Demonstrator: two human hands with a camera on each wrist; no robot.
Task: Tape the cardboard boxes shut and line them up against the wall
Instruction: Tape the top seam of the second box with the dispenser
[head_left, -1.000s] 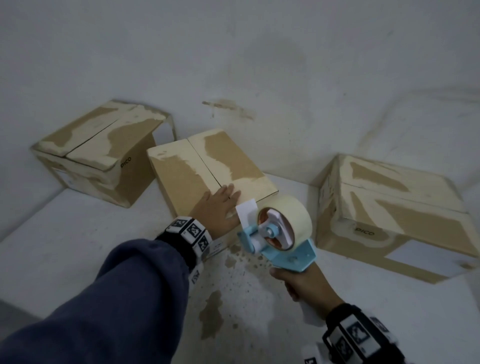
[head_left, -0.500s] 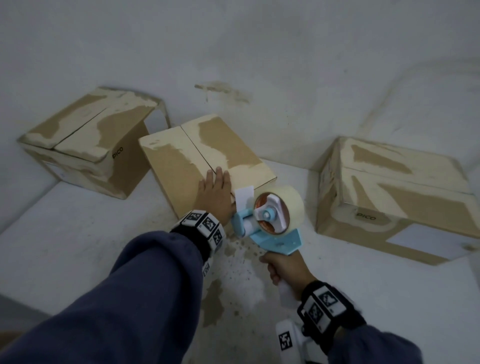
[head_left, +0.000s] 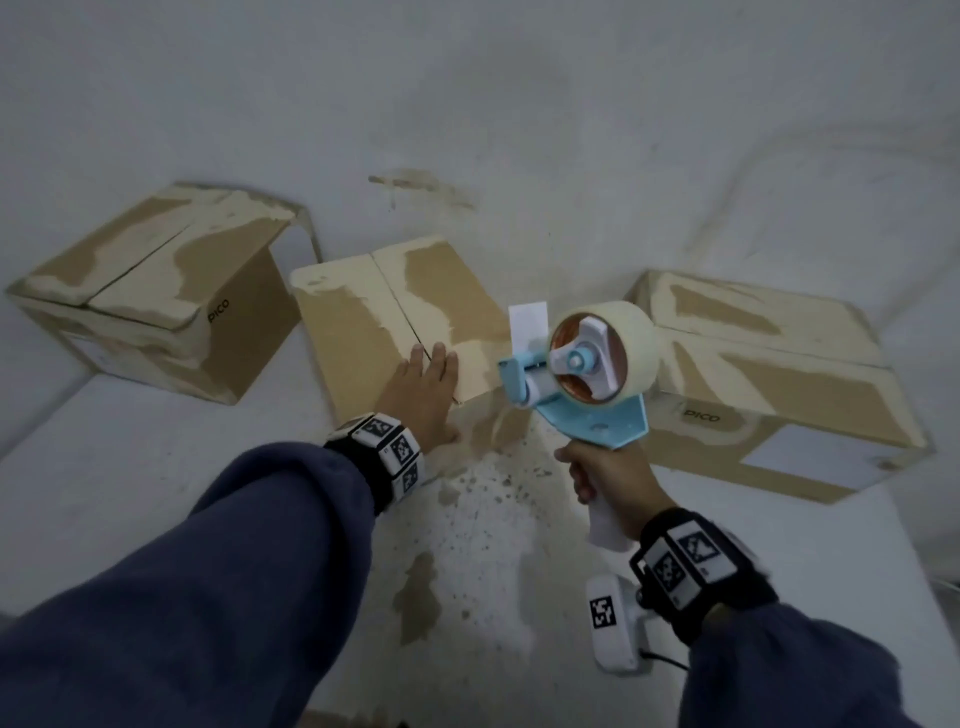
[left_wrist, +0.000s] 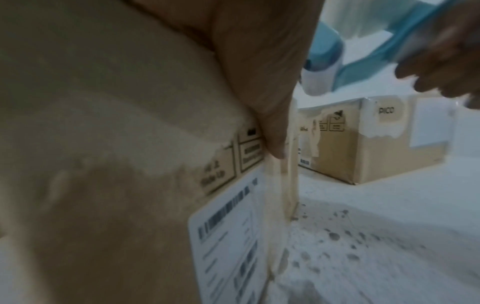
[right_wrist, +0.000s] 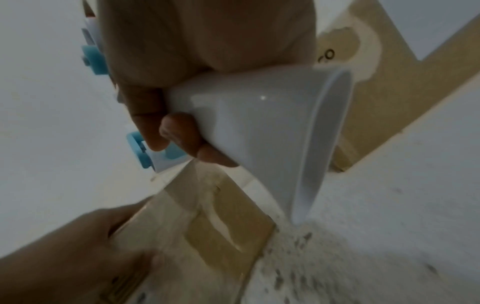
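Observation:
Three worn cardboard boxes stand on the white floor by the wall: a left box (head_left: 150, 291), a middle box (head_left: 363, 332) and a right box (head_left: 769, 384). My left hand (head_left: 428, 376) lies flat on the near end of the middle box's top, fingers straight across the flap seam, while the thumb (left_wrist: 275, 123) hangs over the front face. My right hand (head_left: 608, 483) grips the white handle (right_wrist: 259, 133) of a blue tape dispenser (head_left: 592, 415), held in the air just right of that box. A loose white tape tab (head_left: 527, 325) sticks up from its front.
The wall (head_left: 519, 130) rises right behind the boxes. Brown stains and specks mark the floor (head_left: 467, 519) in front of the middle box. A white shipping label (left_wrist: 228, 236) covers the lower front face of the middle box. The right box (left_wrist: 363, 144) carries a PICO mark.
The tape dispenser has risen and shifted to the right, away from the middle box's near edge. My left hand has stayed pressed on the box top.

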